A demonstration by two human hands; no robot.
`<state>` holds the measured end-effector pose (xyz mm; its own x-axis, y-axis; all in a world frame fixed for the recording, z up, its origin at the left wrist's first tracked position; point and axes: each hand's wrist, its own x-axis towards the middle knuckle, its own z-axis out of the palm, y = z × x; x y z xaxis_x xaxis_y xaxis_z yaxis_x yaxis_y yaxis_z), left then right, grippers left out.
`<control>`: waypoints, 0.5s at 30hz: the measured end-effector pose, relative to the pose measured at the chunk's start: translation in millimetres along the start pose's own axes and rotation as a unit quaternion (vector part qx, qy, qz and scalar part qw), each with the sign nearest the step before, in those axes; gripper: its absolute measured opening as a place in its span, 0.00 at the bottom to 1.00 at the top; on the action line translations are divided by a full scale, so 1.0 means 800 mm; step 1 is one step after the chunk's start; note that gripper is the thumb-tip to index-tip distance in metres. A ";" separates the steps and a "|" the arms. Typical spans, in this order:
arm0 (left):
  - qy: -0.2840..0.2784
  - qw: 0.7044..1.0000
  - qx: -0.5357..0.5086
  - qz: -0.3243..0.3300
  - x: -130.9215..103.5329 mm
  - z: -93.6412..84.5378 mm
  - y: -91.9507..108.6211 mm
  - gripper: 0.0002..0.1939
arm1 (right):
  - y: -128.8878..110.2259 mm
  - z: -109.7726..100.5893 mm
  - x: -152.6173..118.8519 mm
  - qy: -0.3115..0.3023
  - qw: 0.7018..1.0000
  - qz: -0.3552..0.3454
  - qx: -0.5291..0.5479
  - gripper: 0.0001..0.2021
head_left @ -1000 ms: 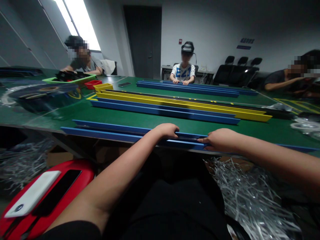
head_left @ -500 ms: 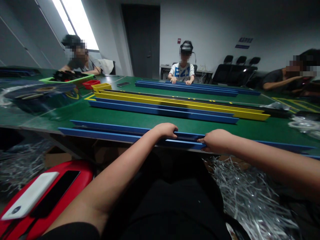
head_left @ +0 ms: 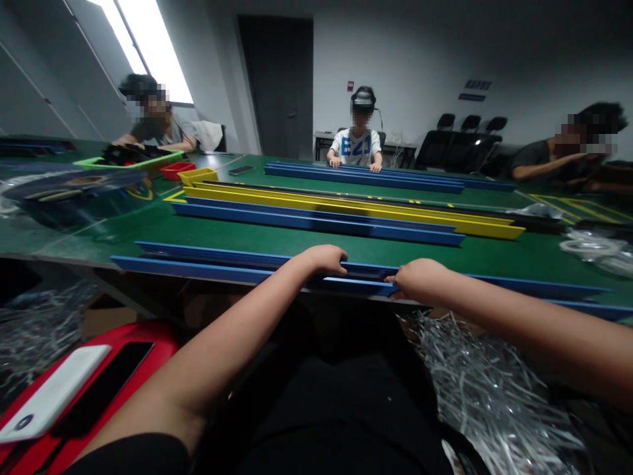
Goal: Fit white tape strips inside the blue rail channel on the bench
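A long blue channel-shaped rail (head_left: 198, 269) lies along the near edge of the green table, with two raised sides and a dark groove between them. My left hand (head_left: 326, 259) is closed with curled fingers at the rail's far side, thumb toward the groove. To its right, my right hand (head_left: 422, 278) pinches the near side of the rail, fingertips at the groove. Whether a small part sits in the fingers is hidden. Both forearms cross over the rail and cover parts of it.
Beyond lie another blue rail (head_left: 306, 223), a yellow rail (head_left: 346, 210) and more blue rails (head_left: 366, 178) near a co-worker's hands (head_left: 355, 163). A large reel (head_left: 84, 191) and yellow bin (head_left: 198, 177) stand left. Phones rest on a red stool (head_left: 148, 343); shredded strips (head_left: 484, 389) lie below right.
The view has shifted slightly, so the whole scene sits a little further left. Both hands keep nearly the same place and grip on the rail.
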<state>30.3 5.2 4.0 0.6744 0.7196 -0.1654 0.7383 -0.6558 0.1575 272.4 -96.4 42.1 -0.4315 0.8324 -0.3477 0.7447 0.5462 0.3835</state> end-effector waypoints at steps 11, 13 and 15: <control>0.007 0.999 0.027 0.024 0.035 0.003 0.060 0.21 | -0.011 0.001 -0.009 -0.001 0.999 0.035 0.012 0.23; 0.017 0.999 0.026 0.030 0.035 0.006 0.062 0.20 | -0.011 0.002 -0.009 0.002 0.999 0.038 0.013 0.23; 0.036 0.998 0.028 0.037 0.030 0.009 0.059 0.18 | -0.011 0.002 -0.011 0.008 0.999 0.040 0.017 0.23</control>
<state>81.4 -9.7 0.4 0.7264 0.6820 -0.0850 0.6871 -0.7180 0.1112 270.2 -108.7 40.0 -0.3781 0.8747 -0.3031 0.7937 0.4748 0.3802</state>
